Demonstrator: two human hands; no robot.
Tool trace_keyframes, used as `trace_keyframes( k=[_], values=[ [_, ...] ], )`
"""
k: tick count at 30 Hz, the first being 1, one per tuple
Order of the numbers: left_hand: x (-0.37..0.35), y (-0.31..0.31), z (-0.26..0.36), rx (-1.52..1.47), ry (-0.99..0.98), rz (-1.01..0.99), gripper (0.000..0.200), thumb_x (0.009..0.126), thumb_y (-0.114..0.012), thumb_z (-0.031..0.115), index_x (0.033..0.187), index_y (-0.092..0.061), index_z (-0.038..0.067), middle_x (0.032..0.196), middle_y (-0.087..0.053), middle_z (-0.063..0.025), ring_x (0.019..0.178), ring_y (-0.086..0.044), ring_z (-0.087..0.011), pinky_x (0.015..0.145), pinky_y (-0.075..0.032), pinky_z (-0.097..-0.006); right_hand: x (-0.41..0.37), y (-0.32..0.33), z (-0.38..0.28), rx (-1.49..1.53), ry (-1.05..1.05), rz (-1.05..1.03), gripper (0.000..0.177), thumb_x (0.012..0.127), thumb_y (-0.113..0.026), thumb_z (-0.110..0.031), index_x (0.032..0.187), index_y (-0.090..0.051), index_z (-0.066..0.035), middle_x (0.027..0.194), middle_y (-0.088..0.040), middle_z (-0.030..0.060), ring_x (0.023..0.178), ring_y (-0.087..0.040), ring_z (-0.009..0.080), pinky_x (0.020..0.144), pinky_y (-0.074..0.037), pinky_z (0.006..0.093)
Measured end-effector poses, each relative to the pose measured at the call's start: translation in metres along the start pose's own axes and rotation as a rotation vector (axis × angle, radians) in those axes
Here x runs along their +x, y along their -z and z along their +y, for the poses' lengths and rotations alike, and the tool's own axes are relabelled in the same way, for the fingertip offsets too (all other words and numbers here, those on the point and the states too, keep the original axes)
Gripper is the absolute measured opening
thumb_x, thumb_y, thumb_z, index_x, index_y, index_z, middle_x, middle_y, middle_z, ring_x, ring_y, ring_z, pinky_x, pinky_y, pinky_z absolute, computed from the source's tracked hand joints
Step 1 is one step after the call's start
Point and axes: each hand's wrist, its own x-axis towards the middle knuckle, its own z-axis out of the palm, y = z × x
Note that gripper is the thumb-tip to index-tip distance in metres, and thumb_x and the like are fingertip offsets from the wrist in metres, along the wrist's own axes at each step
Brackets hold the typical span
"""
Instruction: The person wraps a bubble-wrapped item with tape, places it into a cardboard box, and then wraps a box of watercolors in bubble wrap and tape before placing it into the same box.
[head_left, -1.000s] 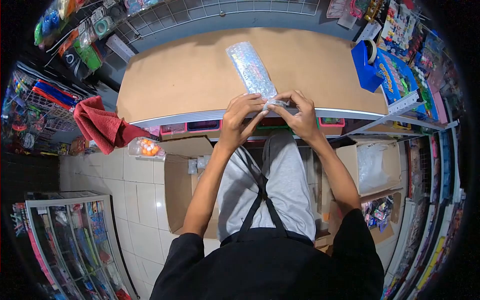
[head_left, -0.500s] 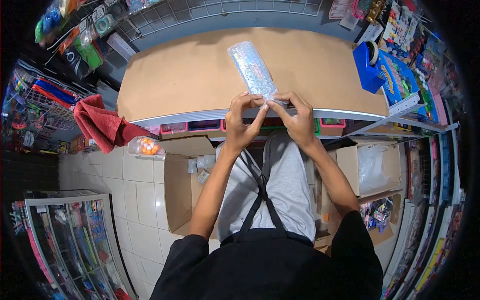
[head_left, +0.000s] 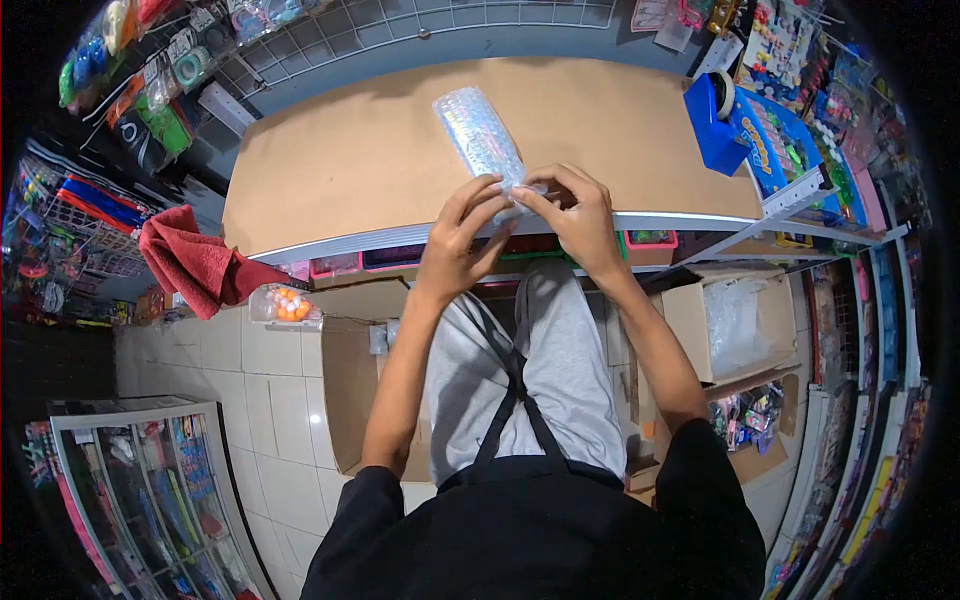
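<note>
A long package in clear bubble wrap [head_left: 476, 128] lies on the brown tabletop [head_left: 340, 150], slanting away from me. Faint coloured contents show through the wrap, too blurred to name. At its near end, by the table's front edge, my left hand [head_left: 462, 243] has its fingers curled on the plastic. My right hand [head_left: 583, 215] pinches the same end from the other side, thumb and forefinger together. Both hands meet at this crumpled end, and the fingers partly hide it.
A blue tape dispenser [head_left: 715, 125] stands at the table's right, beside a blue display box [head_left: 775, 145]. A red cloth [head_left: 190, 262] hangs off the left corner. Below are open cardboard boxes [head_left: 350, 400] and a glass-fronted case [head_left: 150, 490]. Wire racks hold packaged goods.
My left hand's fingers have lifted and shifted at the wrap's near end, its thumb now away from the right thumb. The view has shifted slightly.
</note>
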Motion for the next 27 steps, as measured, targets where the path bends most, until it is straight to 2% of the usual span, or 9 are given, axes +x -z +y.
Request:
trace_keyframes(
  k=[4, 11, 14, 17, 18, 22, 25, 27],
  values=[
    [0.002, 0.016, -0.010, -0.004, -0.061, -0.210, 0.043, 0.085, -0.076, 0.004, 0.126, -0.068, 0.008, 0.138, -0.063, -0.0110, 0.114, -0.066, -0.0322, 0.095, -0.055, -0.0431, 0.006, -0.002, 0.010, 0.017, 0.032, -0.018, 0.016, 0.086, -0.080, -0.017, 0.093, -0.075, -0.003, 0.081, -0.067, 0.0064, 0.069, -0.063, 0.0148, 0.063, -0.049, 0.0296],
    [0.002, 0.011, -0.008, 0.031, -0.086, -0.191, 0.046, 0.085, -0.076, 0.005, 0.130, -0.066, 0.005, 0.134, -0.065, -0.0122, 0.115, -0.066, -0.0311, 0.096, -0.054, -0.0428, -0.003, -0.006, 0.016, 0.060, 0.068, 0.053, 0.019, 0.092, -0.076, -0.017, 0.101, -0.076, -0.001, 0.081, -0.065, 0.0095, 0.073, -0.064, 0.0161, 0.068, -0.051, 0.0306],
    [0.003, 0.013, -0.008, 0.042, -0.094, -0.204, 0.045, 0.086, -0.075, 0.006, 0.130, -0.066, 0.005, 0.133, -0.066, -0.0131, 0.115, -0.065, -0.0317, 0.097, -0.053, -0.0433, 0.002, 0.007, 0.029, 0.097, -0.097, -0.103, 0.022, 0.095, -0.073, -0.017, 0.104, -0.075, 0.002, 0.088, -0.069, 0.0100, 0.082, -0.066, 0.0145, 0.074, -0.053, 0.0288],
    [0.004, 0.012, -0.008, 0.039, -0.085, -0.216, 0.046, 0.086, -0.076, 0.005, 0.131, -0.065, 0.006, 0.133, -0.066, -0.0133, 0.115, -0.065, -0.0319, 0.098, -0.052, -0.0433, 0.003, 0.019, 0.018, 0.378, -0.261, -0.124, 0.025, 0.096, -0.072, -0.017, 0.106, -0.074, 0.005, 0.098, -0.073, 0.0099, 0.091, -0.068, 0.0133, 0.081, -0.054, 0.0283],
    [0.002, 0.011, -0.008, 0.033, -0.080, -0.208, 0.048, 0.085, -0.076, 0.004, 0.132, -0.065, 0.006, 0.134, -0.066, -0.0128, 0.116, -0.065, -0.0317, 0.099, -0.052, -0.0429, 0.006, 0.028, 0.017, 0.268, -0.298, -0.235, 0.024, 0.096, -0.071, -0.016, 0.107, -0.074, 0.006, 0.104, -0.074, 0.0096, 0.097, -0.068, 0.0132, 0.087, -0.054, 0.0287],
    [0.000, 0.008, -0.005, 0.025, -0.060, -0.162, 0.045, 0.083, -0.078, 0.001, 0.127, -0.067, 0.007, 0.132, -0.067, -0.0127, 0.115, -0.066, -0.0311, 0.097, -0.052, -0.0405, 0.004, 0.039, 0.014, 0.205, -0.237, -0.335, 0.023, 0.096, -0.071, -0.014, 0.110, -0.073, 0.004, 0.101, -0.073, 0.0084, 0.095, -0.067, 0.0128, 0.088, -0.053, 0.0286],
    [0.002, 0.002, -0.001, 0.003, -0.012, -0.084, 0.035, 0.085, -0.077, 0.006, 0.119, -0.068, 0.005, 0.122, -0.071, -0.0124, 0.110, -0.067, -0.0312, 0.094, -0.050, -0.0416, 0.005, 0.042, 0.022, 0.259, -0.202, -0.385, 0.023, 0.097, -0.070, -0.012, 0.113, -0.072, 0.003, 0.104, -0.072, 0.0067, 0.094, -0.064, 0.0112, 0.089, -0.052, 0.0277],
    [0.001, -0.005, 0.002, -0.032, 0.048, -0.031, 0.036, 0.082, -0.080, 0.003, 0.116, -0.068, 0.006, 0.118, -0.072, -0.0113, 0.109, -0.067, -0.0297, 0.093, -0.050, -0.0411, 0.008, 0.043, 0.024, 0.292, -0.221, -0.401, 0.024, 0.096, -0.071, -0.012, 0.115, -0.072, 0.003, 0.105, -0.071, 0.0055, 0.095, -0.064, 0.0116, 0.090, -0.052, 0.0277]
  ],
)
